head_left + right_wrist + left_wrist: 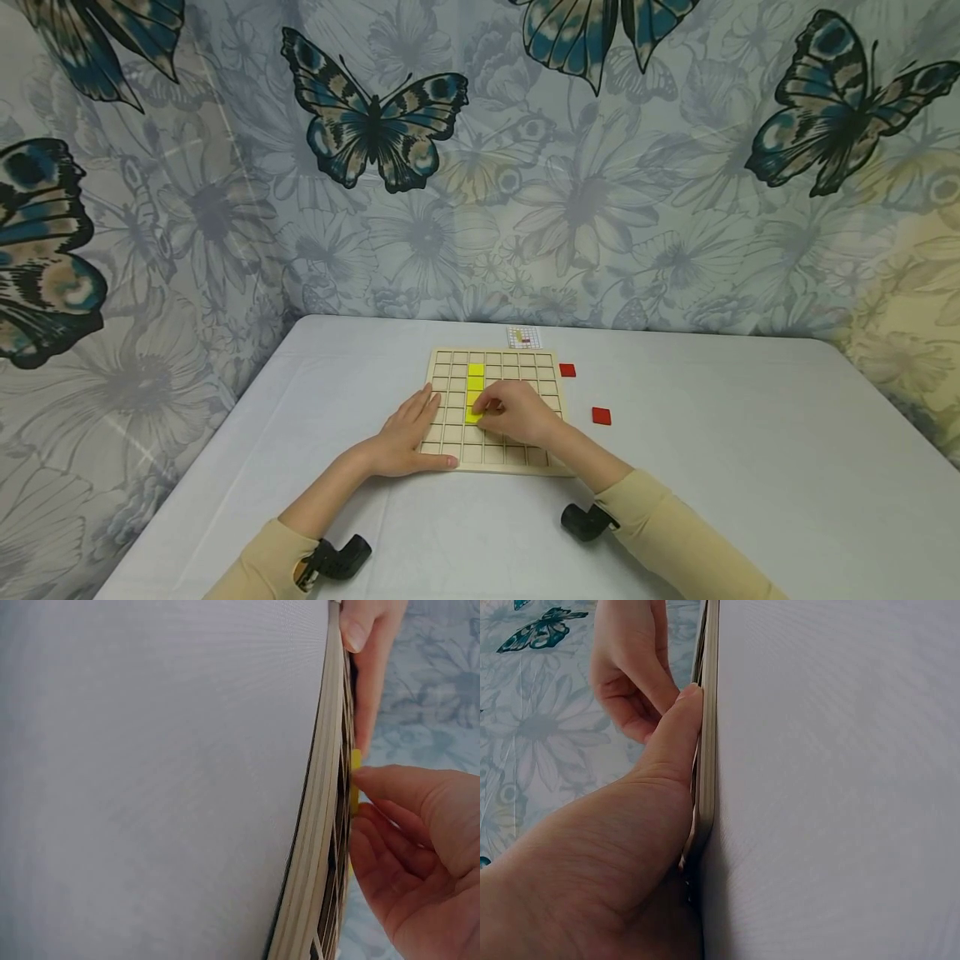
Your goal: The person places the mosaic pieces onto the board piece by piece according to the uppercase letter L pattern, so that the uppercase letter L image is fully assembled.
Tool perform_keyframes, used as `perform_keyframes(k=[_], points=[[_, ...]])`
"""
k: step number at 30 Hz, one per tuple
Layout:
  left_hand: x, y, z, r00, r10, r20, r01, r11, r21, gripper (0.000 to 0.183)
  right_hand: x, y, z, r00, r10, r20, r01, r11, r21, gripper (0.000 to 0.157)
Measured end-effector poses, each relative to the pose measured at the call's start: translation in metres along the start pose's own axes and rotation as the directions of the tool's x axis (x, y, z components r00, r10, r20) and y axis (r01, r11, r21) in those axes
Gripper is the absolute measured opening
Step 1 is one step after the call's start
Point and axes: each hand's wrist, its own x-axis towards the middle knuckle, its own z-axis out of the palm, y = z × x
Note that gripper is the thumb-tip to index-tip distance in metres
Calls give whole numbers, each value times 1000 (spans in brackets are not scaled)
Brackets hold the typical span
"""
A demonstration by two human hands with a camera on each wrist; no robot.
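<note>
A square wooden grid board (491, 467) lies on the table, with several yellow tiles (476, 370) in one column. The left hand (401, 437) rests at its near left corner, fingers along the left side and thumb on the front edge. Over the column's lower end, the right hand (517, 412) pinches a yellow tile (356, 780) between thumb and fingers at the board surface. In the right wrist view the right hand (420, 847) hides part of that tile. The left wrist view shows the left thumb (676, 735) against the board's edge (709, 727).
Two red tiles lie right of the board: one red tile (567, 370) near its far corner, another red tile (602, 416) farther right and nearer. A small printed grid card (523, 337) lies behind the board. White cloth (735, 467) covers the table; a butterfly-patterned wall hanging (600, 208) stands behind.
</note>
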Motion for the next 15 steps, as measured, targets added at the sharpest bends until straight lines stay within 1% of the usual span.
perform_keyframes(k=[8, 15], points=[[1, 2, -1, 999, -26, 23, 25, 999, 29, 107, 0, 1, 0, 999, -45, -2, 45, 999, -17, 11], [2, 3, -2, 999, -42, 26, 41, 999, 23, 106, 0, 0, 1, 999, -46, -12, 45, 999, -18, 11]])
